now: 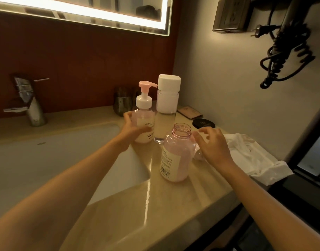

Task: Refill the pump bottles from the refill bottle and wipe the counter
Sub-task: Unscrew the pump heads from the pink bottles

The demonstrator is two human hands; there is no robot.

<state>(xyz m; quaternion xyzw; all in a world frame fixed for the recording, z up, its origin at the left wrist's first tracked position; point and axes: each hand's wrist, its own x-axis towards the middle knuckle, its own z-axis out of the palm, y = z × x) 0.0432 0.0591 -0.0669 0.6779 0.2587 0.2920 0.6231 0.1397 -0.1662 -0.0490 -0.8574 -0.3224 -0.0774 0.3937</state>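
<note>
A pink pump bottle (145,116) with its pink and white pump on stands upright on the beige counter (133,211), and my left hand (133,130) is wrapped around its left side. Right of it stands a tall clear refill bottle (166,109) with a white cap. Nearer to me, a second pink bottle (176,156) stands with its neck uncovered and no pump on it. My right hand (212,144) hovers just right of that bottle with fingers spread, holding nothing. A small clear object (199,153) lies under that hand, partly hidden.
A white sink basin (46,156) fills the left, with a chrome faucet (28,104) behind it. A white cloth (255,158) lies at the counter's right end. A black round lid (203,123), a small box (190,111) and dark cups (123,101) sit at the back. A hair dryer (289,42) hangs on the wall.
</note>
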